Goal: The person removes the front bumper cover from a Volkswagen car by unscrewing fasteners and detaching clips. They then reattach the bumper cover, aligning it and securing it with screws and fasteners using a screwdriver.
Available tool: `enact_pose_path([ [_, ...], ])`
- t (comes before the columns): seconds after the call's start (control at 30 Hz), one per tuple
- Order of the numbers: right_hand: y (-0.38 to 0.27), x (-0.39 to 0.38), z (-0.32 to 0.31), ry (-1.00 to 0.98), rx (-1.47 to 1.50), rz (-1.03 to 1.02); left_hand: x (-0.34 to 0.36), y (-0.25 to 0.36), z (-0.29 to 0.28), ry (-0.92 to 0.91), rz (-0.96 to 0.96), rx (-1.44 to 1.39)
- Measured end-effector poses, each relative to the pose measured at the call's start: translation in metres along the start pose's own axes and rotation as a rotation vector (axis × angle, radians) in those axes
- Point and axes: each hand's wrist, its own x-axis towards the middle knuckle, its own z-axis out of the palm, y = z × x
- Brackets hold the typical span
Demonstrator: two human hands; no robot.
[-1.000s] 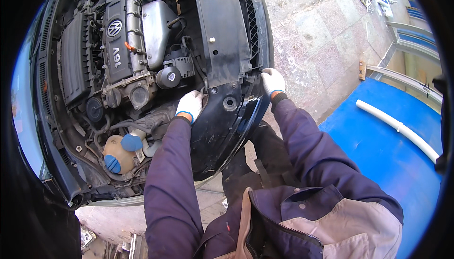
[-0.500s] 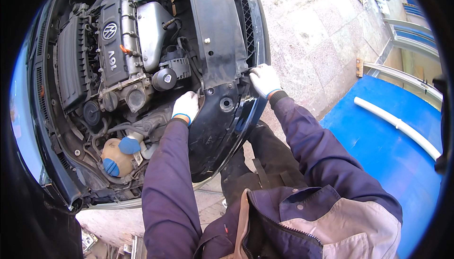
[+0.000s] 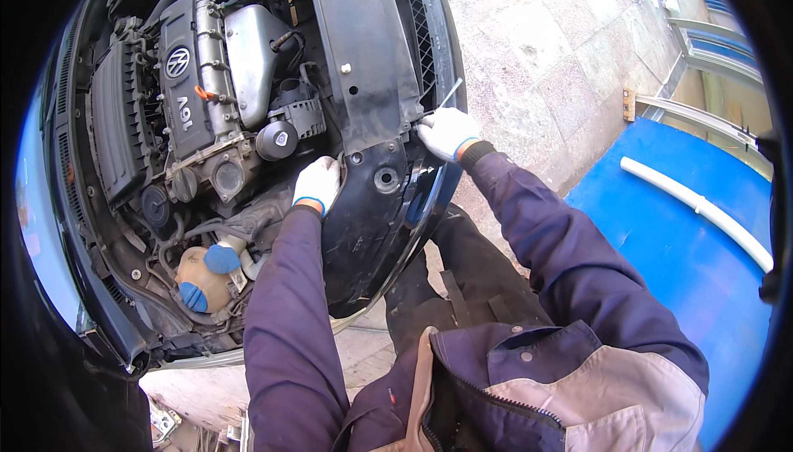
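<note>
A black headlight housing (image 3: 363, 229) with a glossy outer lens fills the near corner of the car's front. My left hand (image 3: 319, 182), in a white glove, is closed over the inner edge of this housing, its fingertips hidden. By the seam between the headlight and the black front panel (image 3: 363, 64), my right hand (image 3: 447, 133), also gloved, is closed around a thin pale rod (image 3: 450, 93). The rod sticks up past the fingers toward the grille (image 3: 420, 35); its lower end cannot be seen.
To the left lies the engine (image 3: 194, 80) with its hoses. A coolant tank (image 3: 202, 279) with blue caps sits near my left forearm. A blue board (image 3: 677, 262) on the right bears a curved white tube (image 3: 698, 206). Metal frames (image 3: 714, 56) stand beyond it.
The pale rod now shows above my right hand, which has shifted slightly left and down. The car appears a little further left in the view. My left hand stays at the headlight's edge.
</note>
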Motion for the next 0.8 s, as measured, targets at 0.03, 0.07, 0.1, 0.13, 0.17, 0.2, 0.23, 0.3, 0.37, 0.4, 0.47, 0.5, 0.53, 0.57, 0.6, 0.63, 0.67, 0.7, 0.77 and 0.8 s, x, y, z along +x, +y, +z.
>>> enact_pose_path([
  [0.03, -0.004, -0.002, 0.003, 0.026, 0.003, 0.038, -0.001, 0.002, -0.001, 0.008, -0.016, -0.010],
  [0.07, -0.006, -0.004, 0.005, 0.051, 0.006, 0.077, -0.003, 0.004, -0.001, 0.017, -0.036, -0.022],
  [0.1, -0.009, -0.005, 0.009, 0.060, -0.007, 0.130, -0.004, 0.005, -0.001, 0.025, -0.041, -0.029],
  [0.13, -0.010, -0.005, 0.012, 0.118, 0.017, 0.122, -0.005, 0.005, 0.000, 0.033, -0.051, -0.037],
  [0.17, -0.012, -0.007, 0.015, 0.138, 0.033, 0.141, -0.006, 0.005, 0.001, 0.035, -0.067, -0.050],
  [0.2, -0.014, -0.008, 0.018, 0.146, 0.042, 0.178, -0.008, 0.003, 0.001, 0.035, -0.052, -0.043],
  [0.23, -0.017, -0.008, 0.020, 0.159, 0.032, 0.211, -0.008, 0.002, 0.000, 0.035, -0.039, -0.042],
  [0.3, -0.020, -0.015, 0.023, 0.201, 0.004, 0.223, -0.008, 0.000, -0.001, 0.022, -0.019, -0.031],
  [0.37, -0.023, -0.018, 0.022, 0.211, -0.017, 0.250, -0.007, 0.000, -0.003, 0.011, -0.005, -0.022],
  [0.4, -0.025, -0.020, 0.021, 0.238, -0.028, 0.238, -0.008, 0.001, -0.003, 0.010, 0.001, -0.012],
  [0.47, -0.028, -0.019, 0.019, 0.281, -0.057, 0.231, -0.008, 0.003, -0.005, 0.023, 0.016, -0.001],
  [0.5, -0.029, -0.017, 0.018, 0.284, -0.056, 0.231, -0.009, 0.003, -0.004, 0.036, 0.022, 0.007],
  [0.53, -0.030, -0.016, 0.018, 0.273, -0.061, 0.240, -0.009, 0.003, -0.003, 0.048, 0.028, 0.012],
  [0.57, -0.031, -0.014, 0.019, 0.266, -0.066, 0.249, -0.008, 0.002, -0.002, 0.060, 0.026, 0.018],
  [0.6, -0.031, -0.013, 0.019, 0.277, -0.058, 0.245, -0.006, 0.000, 0.000, 0.076, 0.029, 0.019],
  [0.63, -0.031, -0.012, 0.020, 0.285, -0.049, 0.244, -0.003, -0.001, 0.003, 0.084, 0.023, 0.020],
  [0.67, -0.032, -0.013, 0.021, 0.274, -0.052, 0.269, -0.003, -0.005, 0.005, 0.079, 0.072, 0.077],
  [0.7, -0.033, -0.014, 0.023, 0.255, -0.038, 0.262, -0.004, -0.010, 0.007, 0.078, 0.127, 0.127],
  [0.77, -0.035, -0.015, 0.024, 0.214, -0.039, 0.304, 0.000, -0.015, 0.009, 0.115, 0.156, 0.100],
  [0.8, -0.035, -0.014, 0.023, 0.214, -0.039, 0.323, 0.002, -0.017, 0.009, 0.116, 0.144, 0.088],
])
